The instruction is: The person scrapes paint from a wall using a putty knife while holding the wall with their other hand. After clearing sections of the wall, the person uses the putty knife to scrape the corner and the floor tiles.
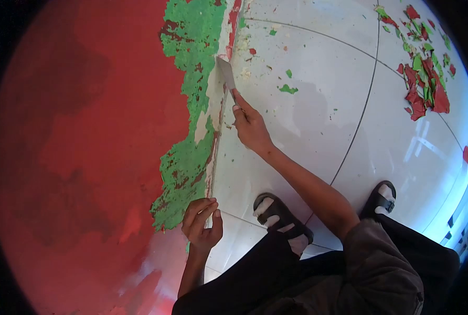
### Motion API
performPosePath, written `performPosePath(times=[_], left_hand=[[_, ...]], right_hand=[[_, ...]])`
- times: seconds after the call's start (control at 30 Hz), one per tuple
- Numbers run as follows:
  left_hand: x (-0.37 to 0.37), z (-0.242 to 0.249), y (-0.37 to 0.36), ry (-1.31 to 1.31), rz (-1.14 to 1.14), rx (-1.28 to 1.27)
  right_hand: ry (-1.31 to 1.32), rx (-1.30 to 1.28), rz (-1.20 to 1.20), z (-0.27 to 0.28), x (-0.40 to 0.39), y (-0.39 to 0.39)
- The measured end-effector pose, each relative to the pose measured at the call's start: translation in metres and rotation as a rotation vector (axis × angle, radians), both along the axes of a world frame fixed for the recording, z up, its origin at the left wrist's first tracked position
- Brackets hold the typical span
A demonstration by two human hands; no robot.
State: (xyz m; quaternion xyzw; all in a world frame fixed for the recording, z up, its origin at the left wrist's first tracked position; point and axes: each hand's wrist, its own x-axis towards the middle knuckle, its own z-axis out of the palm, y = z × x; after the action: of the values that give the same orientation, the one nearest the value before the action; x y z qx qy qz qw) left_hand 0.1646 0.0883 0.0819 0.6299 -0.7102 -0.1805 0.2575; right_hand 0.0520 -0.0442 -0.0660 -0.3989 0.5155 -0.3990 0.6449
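My right hand (252, 127) is wrapped round the handle of a paint scraper (225, 72). The scraper's flat metal blade rests against the bottom of the wall, on a pale bare strip close to the floor joint. Around it, a ragged green patch (192, 63) shows where the red paint (87, 131) has come off. My left hand (201, 224) is beside the wall's lower edge, just below the green area. Its fingers are loosely bent with the thumb apart, and nothing shows between them.
White floor tiles (297, 58) run along the wall, dotted with small flakes. A pile of red and green paint peelings (425, 86) lies at the upper right. My sandalled feet (281, 218) stand on the tiles, close to my left hand.
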Motion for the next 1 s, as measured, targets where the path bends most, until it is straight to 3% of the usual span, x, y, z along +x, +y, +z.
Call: performPosePath(times=[0.07,0.17,0.2,0.27,0.33,0.43,0.5,0.6,0.7,0.77,0.8,0.93,1.0], left_hand=[[0.002,-0.002,-0.004,0.01,-0.01,-0.001],[0.003,-0.008,-0.01,0.028,-0.029,0.001],[0.003,-0.008,-0.009,0.031,-0.032,0.011],[0.001,-0.003,-0.005,0.03,-0.023,0.032],[0.005,-0.008,-0.008,-0.004,-0.048,0.045],[0.005,-0.009,-0.021,-0.153,-0.072,0.188],[-0.003,-0.007,-0.029,-0.371,-0.088,0.253],[-0.001,-0.011,-0.026,-0.503,-0.088,0.356],[0.006,-0.021,-0.037,-0.601,-0.082,0.424],[0.005,-0.026,-0.034,-0.639,-0.053,0.464],[0.003,-0.027,-0.028,-0.658,-0.047,0.501],[0.009,-0.03,-0.025,-0.751,-0.051,0.538],[0.01,-0.033,-0.023,-0.765,-0.062,0.542]], right_hand=[[0.275,-0.396,-0.072,-0.004,0.013,0.033],[0.165,-0.309,-0.036,-0.011,0.017,0.028],[0.008,-0.033,0.013,0.001,0.002,-0.012],[-0.062,0.106,0.044,0.002,-0.002,-0.011],[0.119,-0.236,-0.036,-0.016,0.02,0.027],[0.131,-0.23,-0.028,-0.017,0.01,0.009],[-0.154,0.11,-0.022,-0.013,-0.013,-0.052],[0.14,-0.276,-0.082,-0.038,0.012,-0.009],[0.064,-0.032,0.119,-0.001,-0.008,-0.023],[0.044,0.156,0.124,-0.002,-0.026,-0.081],[0.003,-0.093,-0.049,-0.031,-0.02,-0.1],[0.316,-0.545,-0.173,-0.032,-0.001,-0.05],[0.143,-0.115,-0.006,-0.012,-0.024,-0.092]])
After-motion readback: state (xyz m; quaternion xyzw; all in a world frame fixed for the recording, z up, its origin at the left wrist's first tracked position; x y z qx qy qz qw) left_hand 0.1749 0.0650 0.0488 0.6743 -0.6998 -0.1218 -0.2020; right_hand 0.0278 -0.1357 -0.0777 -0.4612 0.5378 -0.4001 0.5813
